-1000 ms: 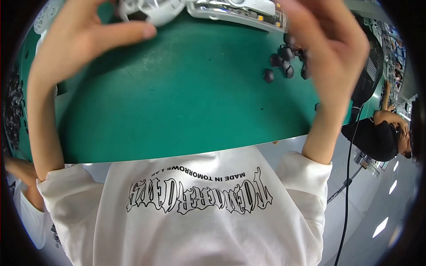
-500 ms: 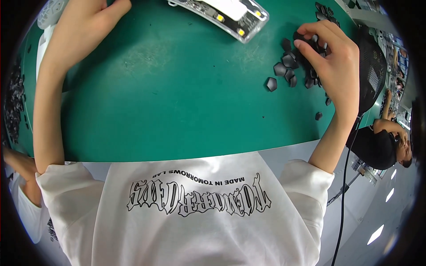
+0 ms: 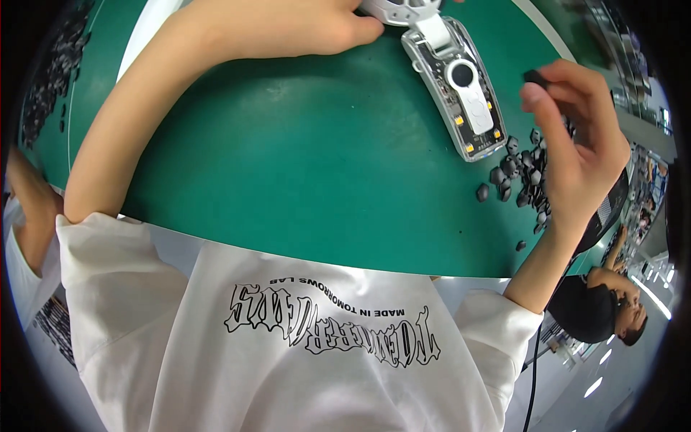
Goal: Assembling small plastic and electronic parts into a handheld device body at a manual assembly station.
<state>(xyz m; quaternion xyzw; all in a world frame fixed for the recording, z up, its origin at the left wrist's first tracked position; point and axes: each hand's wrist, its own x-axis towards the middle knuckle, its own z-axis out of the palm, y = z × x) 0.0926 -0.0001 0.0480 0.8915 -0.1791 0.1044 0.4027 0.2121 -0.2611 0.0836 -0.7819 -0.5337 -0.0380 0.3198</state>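
Note:
My right hand is closed, with a small black faceted piece pinched between thumb and fingertips above the table. Below and beside it lies a loose pile of like black pieces. My left hand is at the top edge, its thumb stretched beside a white perforated round part; the other fingers are mostly cut off, so its grip is hidden. Joined to that part is a clear-cased electronic device with a circuit board, yellow lights and a white button strip with a black round centre.
A green work table spans the middle. More black pieces are heaped at the far left. A black mesh object stands behind my right wrist, with a black cable hanging down. Other people sit to the left and right.
My right hand has lifted off the pile with a black piece. My left hand has come rightward to the white part. The device now shows more fully and points nearer to me; the view has shifted.

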